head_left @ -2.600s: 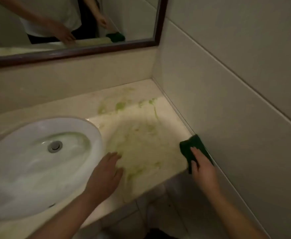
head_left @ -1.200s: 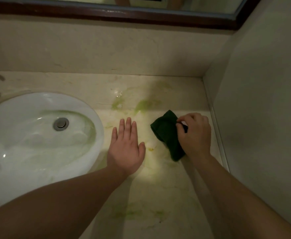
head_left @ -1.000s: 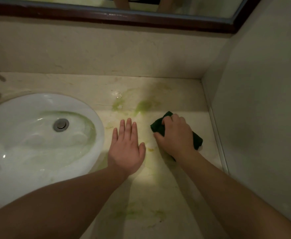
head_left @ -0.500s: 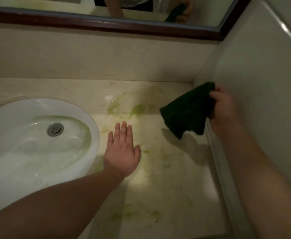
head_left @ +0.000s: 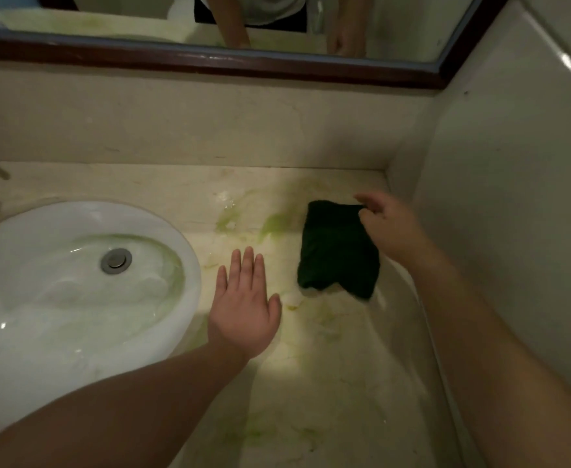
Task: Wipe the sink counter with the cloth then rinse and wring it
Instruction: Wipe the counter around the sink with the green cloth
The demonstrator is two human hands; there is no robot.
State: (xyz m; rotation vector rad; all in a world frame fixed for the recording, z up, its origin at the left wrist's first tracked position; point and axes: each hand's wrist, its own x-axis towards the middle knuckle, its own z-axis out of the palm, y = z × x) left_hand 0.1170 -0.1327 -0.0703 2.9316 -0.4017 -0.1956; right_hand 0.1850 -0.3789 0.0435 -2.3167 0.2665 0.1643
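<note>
Left hand [head_left: 243, 309] flat on counter [head_left: 328, 383], fingers straight, sink [head_left: 191, 265] on its left. Cloth [head_left: 338, 251] on counter between hands. Right hand [head_left: 389, 228] at cloth's far corner, fingers loosely curled; can't tell if gripping.

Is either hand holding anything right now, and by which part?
The left hand lies flat on the counter, holding nothing. The right hand has its fingertips at the far right corner of the cloth; pinching or just touching, I cannot tell.
</note>
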